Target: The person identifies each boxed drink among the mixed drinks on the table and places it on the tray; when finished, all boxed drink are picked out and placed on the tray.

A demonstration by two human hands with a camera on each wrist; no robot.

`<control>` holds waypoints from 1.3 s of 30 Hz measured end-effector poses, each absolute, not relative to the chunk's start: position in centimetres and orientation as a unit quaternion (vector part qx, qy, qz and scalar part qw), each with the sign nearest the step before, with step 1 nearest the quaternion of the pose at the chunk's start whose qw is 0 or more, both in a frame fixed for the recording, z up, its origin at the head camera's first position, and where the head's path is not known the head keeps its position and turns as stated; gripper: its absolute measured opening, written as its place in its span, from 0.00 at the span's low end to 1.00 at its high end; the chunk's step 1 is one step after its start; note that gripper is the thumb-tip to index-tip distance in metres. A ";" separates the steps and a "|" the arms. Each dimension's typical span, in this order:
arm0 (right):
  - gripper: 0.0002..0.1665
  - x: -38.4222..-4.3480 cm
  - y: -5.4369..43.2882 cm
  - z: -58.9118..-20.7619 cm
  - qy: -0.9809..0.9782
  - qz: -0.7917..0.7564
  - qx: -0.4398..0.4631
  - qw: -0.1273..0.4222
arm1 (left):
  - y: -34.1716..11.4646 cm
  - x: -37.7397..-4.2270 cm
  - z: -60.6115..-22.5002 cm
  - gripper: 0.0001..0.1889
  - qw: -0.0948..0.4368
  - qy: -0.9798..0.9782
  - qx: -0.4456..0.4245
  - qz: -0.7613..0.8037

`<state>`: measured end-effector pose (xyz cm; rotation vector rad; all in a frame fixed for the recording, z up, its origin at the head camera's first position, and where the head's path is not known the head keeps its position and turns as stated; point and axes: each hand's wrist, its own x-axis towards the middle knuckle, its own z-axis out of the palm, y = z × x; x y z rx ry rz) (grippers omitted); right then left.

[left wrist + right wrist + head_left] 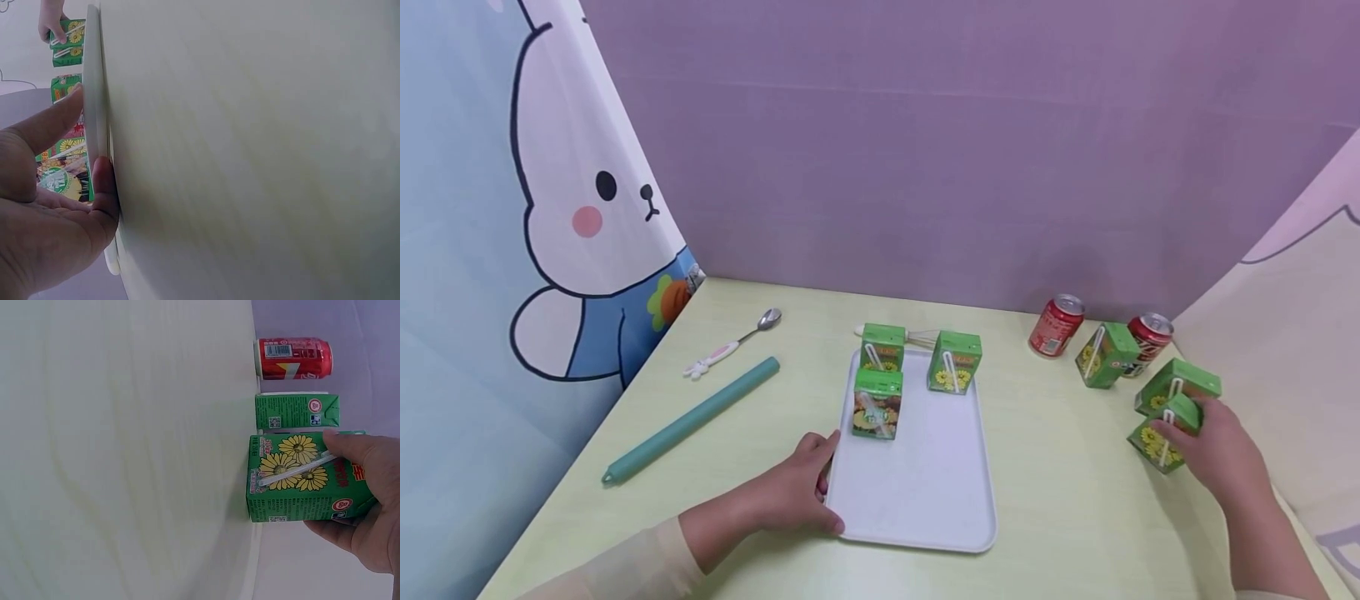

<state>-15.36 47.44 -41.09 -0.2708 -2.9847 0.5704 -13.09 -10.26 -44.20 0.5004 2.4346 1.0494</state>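
Observation:
My left hand (797,487) holds the left rim of a white tray (925,492); in the left wrist view its fingertips (105,181) curl against the tray's edge. Three green drink cartons stand on the tray: a front carton (877,408), a carton (882,343) behind it, and a carton (954,363) at the back right. Over on the right, my right hand (1221,450) grips another drink carton (300,472) with yellow flowers and a straw on its side. Right behind that one stands a further carton (1180,383).
At the back right are a red can (1056,327), a green carton (1105,356) and a second red can (1150,337). A whisk (921,337) lies behind the tray. To the left lie a teal stick (692,423) and a spoon (737,342) with a rabbit handle.

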 end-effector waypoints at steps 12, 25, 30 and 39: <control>0.45 -14.9 44.1 -40.0 -0.977 0.192 -0.072 0.062 | -10.3 -13.1 -44.1 0.66 0.220 0.883 0.179 0.374; 0.43 -15.3 37.3 -37.8 -0.978 0.188 -0.006 0.086 | -10.2 -13.1 -44.2 0.65 0.220 0.881 0.180 0.379; 0.38 -15.5 34.6 -37.3 -0.978 0.188 0.022 0.093 | -10.2 -13.1 -44.2 0.65 0.221 0.884 0.178 0.373; 0.34 -15.6 29.7 -36.6 -0.973 0.198 0.081 0.091 | -10.2 -13.0 -44.1 0.65 0.218 0.884 0.178 0.374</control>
